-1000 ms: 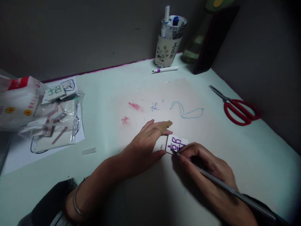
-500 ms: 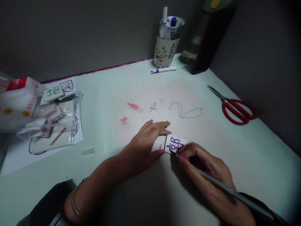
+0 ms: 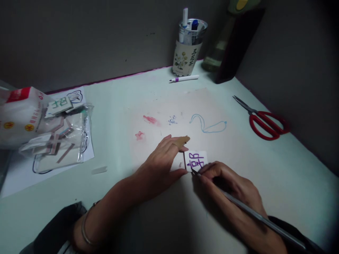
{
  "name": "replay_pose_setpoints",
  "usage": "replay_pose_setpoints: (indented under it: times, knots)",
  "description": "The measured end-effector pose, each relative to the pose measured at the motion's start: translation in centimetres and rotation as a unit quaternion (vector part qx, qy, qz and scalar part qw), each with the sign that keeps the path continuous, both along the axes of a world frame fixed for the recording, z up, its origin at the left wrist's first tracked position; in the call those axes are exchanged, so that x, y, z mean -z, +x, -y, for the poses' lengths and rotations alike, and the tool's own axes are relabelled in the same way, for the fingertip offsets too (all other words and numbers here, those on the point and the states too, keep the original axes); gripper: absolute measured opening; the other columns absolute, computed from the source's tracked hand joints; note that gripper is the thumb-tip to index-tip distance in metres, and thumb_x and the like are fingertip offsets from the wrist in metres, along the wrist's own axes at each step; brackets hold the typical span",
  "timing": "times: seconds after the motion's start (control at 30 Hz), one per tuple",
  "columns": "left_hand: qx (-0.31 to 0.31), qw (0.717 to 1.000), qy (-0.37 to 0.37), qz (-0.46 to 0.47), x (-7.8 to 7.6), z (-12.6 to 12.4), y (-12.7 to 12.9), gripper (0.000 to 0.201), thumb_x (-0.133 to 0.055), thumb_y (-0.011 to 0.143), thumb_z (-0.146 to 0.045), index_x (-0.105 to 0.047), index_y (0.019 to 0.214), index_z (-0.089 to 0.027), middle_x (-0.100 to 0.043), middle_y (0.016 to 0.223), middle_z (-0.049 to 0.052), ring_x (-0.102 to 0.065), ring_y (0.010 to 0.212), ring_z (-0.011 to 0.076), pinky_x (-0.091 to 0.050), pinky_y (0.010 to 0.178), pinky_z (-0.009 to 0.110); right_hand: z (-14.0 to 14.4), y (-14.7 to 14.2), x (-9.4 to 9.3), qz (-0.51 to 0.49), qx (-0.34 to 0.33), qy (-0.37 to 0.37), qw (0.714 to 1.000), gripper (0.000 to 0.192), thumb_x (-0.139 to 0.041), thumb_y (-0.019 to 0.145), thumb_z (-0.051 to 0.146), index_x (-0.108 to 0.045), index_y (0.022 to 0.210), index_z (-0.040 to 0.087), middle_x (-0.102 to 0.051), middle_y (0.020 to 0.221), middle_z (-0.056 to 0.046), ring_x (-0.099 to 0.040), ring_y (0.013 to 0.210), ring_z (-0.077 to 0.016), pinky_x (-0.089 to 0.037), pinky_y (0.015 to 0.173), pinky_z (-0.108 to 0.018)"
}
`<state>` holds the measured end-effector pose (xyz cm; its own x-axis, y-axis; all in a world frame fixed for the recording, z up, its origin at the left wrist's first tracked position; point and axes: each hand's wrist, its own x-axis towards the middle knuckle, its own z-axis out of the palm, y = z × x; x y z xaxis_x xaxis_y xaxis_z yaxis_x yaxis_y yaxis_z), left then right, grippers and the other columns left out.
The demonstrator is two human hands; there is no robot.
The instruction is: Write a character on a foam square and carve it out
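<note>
A white rubber block, like an eraser, lies flat on the drawing-marked surface, with a purple character drawn on its exposed end. My left hand grips the block's left part between thumb and fingers; a tan bandage wraps one finger. In my right hand is a craft knife with a long, slim, grey handle. Its dark tip rests on the block's lower left, by the purple strokes. My right fingers lie close against the block's right edge.
Red-handled scissors lie at the right. At the back stand a pen cup, a bottle and a dark upright panel; a marker lies before the cup. Leftward are plastic bags, paper and a translucent strip.
The block has shifted slightly left with my left hand, and more of its right side shows beside my right fingers. The knife tip stays near the lower left strokes.
</note>
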<state>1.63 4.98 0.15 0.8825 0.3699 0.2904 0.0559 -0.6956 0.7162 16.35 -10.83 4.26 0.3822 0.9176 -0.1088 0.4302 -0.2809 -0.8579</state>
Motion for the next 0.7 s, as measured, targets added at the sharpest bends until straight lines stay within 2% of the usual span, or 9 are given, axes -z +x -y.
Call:
replay_pose_setpoints:
  times: [0.13,0.2,0.27,0.33,0.43,0.53,0.7]
  knots:
    - [-0.056,0.998,0.026,0.022,0.2,0.2,0.1,0.073,-0.076,0.086,-0.04,-0.038,0.144,-0.016,-0.064,0.11,0.011,-0.059,0.115,0.0318,-0.043,0.11,0.06,0.0,-0.1,-0.1,-0.01,0.005,-0.009,1.0,0.022,-0.055,0.097,0.037,-0.058,0.08,0.024,-0.065,0.079,-0.002,-0.058,0.069,-0.0165,-0.042,0.053,-0.028]
    - [-0.059,0.998,0.029,0.015,0.0,0.1,0.0,0.078,-0.078,0.083,-0.043,-0.039,0.145,-0.015,-0.063,0.108,0.011,-0.059,0.112,0.0322,-0.046,0.105,0.059,0.0,-0.1,-0.1,-0.012,0.009,-0.005,1.0,0.022,-0.056,0.096,0.038,-0.059,0.079,0.023,-0.066,0.08,-0.003,-0.059,0.07,-0.0169,-0.043,0.053,-0.028]
    - [-0.027,1.0,0.014,-0.006,-0.5,-0.3,-0.2,0.084,-0.079,0.083,-0.038,-0.033,0.15,-0.017,-0.061,0.119,0.014,-0.056,0.119,0.0332,-0.047,0.106,0.056,0.0,-0.1,-0.2,-0.013,0.008,-0.002,1.0,0.022,-0.057,0.095,0.038,-0.058,0.079,0.023,-0.066,0.082,-0.003,-0.061,0.073,-0.018,-0.044,0.054,-0.028]
    - [0.02,0.999,-0.005,-0.028,-1.2,-0.8,-0.3,0.084,-0.074,0.088,-0.025,-0.024,0.155,-0.022,-0.053,0.141,0.015,-0.045,0.135,0.0335,-0.041,0.113,0.055,0.0,0.0,-0.3,-0.011,0.003,-0.003,1.0,0.022,-0.057,0.095,0.037,-0.058,0.078,0.023,-0.067,0.083,-0.004,-0.062,0.076,-0.0187,-0.044,0.056,-0.029]
    - [0.078,0.995,-0.025,-0.057,-1.9,-1.5,0.0,0.081,-0.06,0.091,-0.008,-0.019,0.158,-0.031,-0.036,0.161,0.007,-0.026,0.151,0.0297,-0.03,0.122,0.054,-0.1,0.0,-0.4,-0.006,-0.001,-0.007,1.0,0.021,-0.056,0.096,0.036,-0.059,0.079,0.023,-0.067,0.084,-0.004,-0.062,0.076,-0.0187,-0.045,0.057,-0.03]
    - [0.109,0.99,-0.049,-0.077,-2.0,-2.0,0.4,0.076,-0.056,0.092,-0.006,-0.024,0.156,-0.034,-0.041,0.158,0.003,-0.025,0.151,0.0277,-0.028,0.122,0.056,-0.2,0.0,-0.4,-0.009,-0.001,-0.012,1.0,0.022,-0.055,0.096,0.036,-0.058,0.078,0.023,-0.067,0.083,-0.004,-0.061,0.074,-0.0181,-0.045,0.057,-0.03]
    - [0.114,0.987,-0.088,-0.064,-1.7,-2.4,0.6,0.077,-0.059,0.093,-0.009,-0.022,0.157,-0.032,-0.051,0.149,0.007,-0.034,0.146,0.0266,-0.032,0.12,0.051,-0.1,0.0,-0.4,-0.016,-0.004,-0.014,1.0,0.023,-0.056,0.096,0.038,-0.057,0.078,0.023,-0.067,0.084,-0.004,-0.062,0.079,-0.0194,-0.045,0.059,-0.03]
